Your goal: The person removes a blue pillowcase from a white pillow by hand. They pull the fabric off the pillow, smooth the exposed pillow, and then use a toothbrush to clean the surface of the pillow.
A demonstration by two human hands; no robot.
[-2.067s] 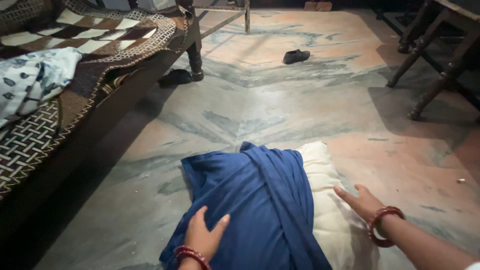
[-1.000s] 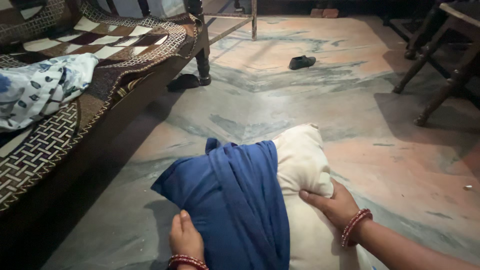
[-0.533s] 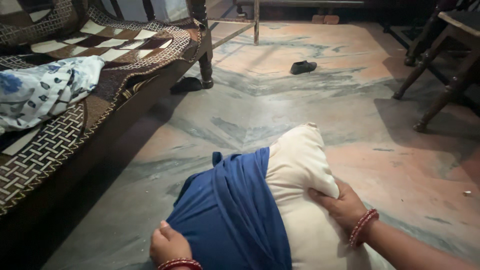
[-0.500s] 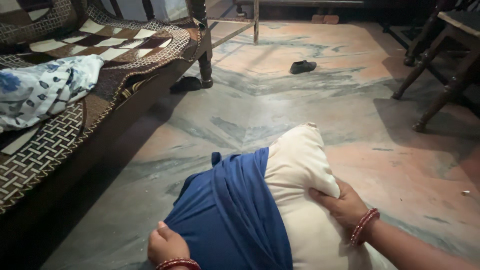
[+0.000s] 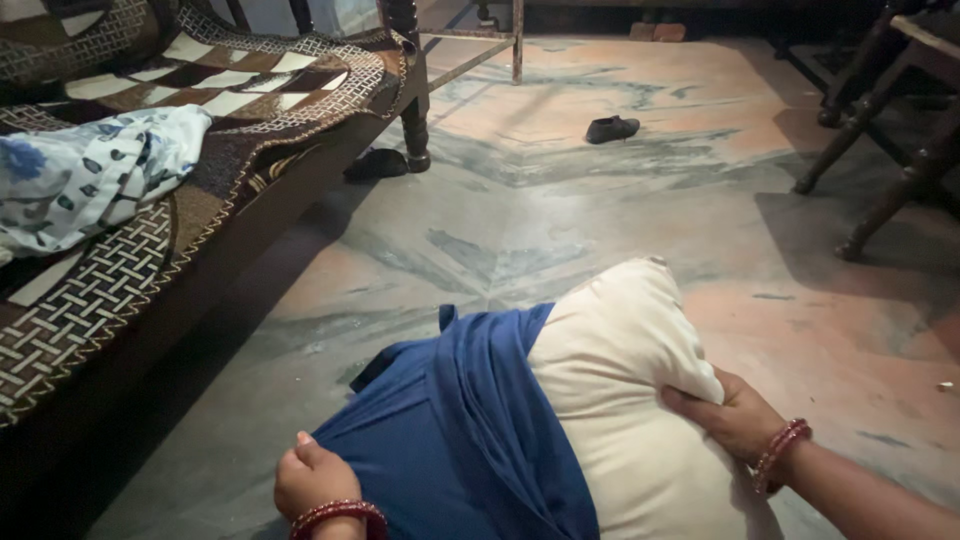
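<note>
My left hand (image 5: 318, 480) is fisted on the blue cover's (image 5: 450, 440) edge; my right hand (image 5: 735, 415) pinches the cream pillow (image 5: 620, 400) lying on the floor (image 5: 560, 200). It looks soft, light, squashy; corners seem easiest to grip.

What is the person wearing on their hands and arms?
Each wrist has shiny red bangles: a small stack on the left hand and a few beaded-looking ones on the right hand. The arms that show are bare, with no sleeves, gloves, rings or watch that I can see.
</note>
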